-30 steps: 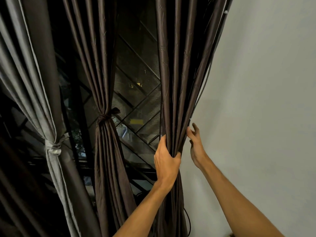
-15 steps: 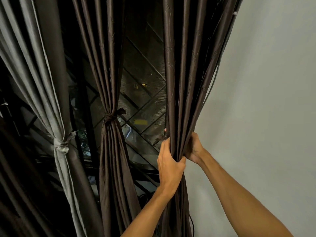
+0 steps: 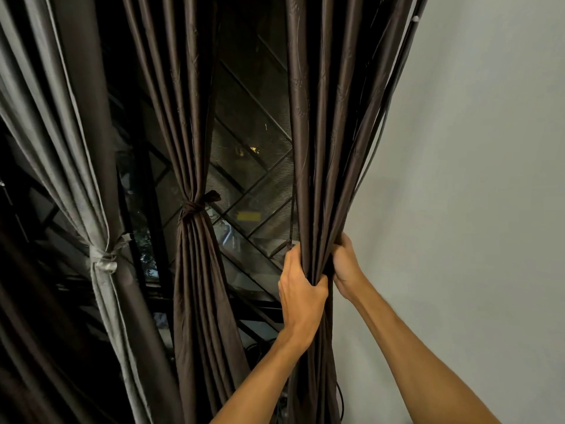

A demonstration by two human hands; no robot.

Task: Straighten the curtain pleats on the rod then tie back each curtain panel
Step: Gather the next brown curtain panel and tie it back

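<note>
A dark brown curtain panel (image 3: pixel 324 123) hangs at the right, next to the wall, its pleats gathered into a bunch. My left hand (image 3: pixel 301 289) grips the bunch from the left, thumb and fingers wrapped round the folds. My right hand (image 3: pixel 345 264) grips the same bunch from the right side, a little higher, its fingers curled into the fabric. A thin dark tie strip (image 3: pixel 293 215) hangs along the left edge of this panel. The middle brown panel (image 3: pixel 195 133) is knotted with its tie (image 3: pixel 195 206). The rod is out of view.
A grey panel (image 3: pixel 76 148) at the left is bound with a pale tie (image 3: pixel 105 261). Behind the curtains is a dark window with a diagonal metal grille (image 3: pixel 253 179). A plain pale wall (image 3: pixel 458 179) fills the right side. A black cable (image 3: pixel 341 402) hangs low behind the right panel.
My right hand moved from lying open against the panel's right edge to gripping the folds. Both hands now squeeze the bunch tighter together.
</note>
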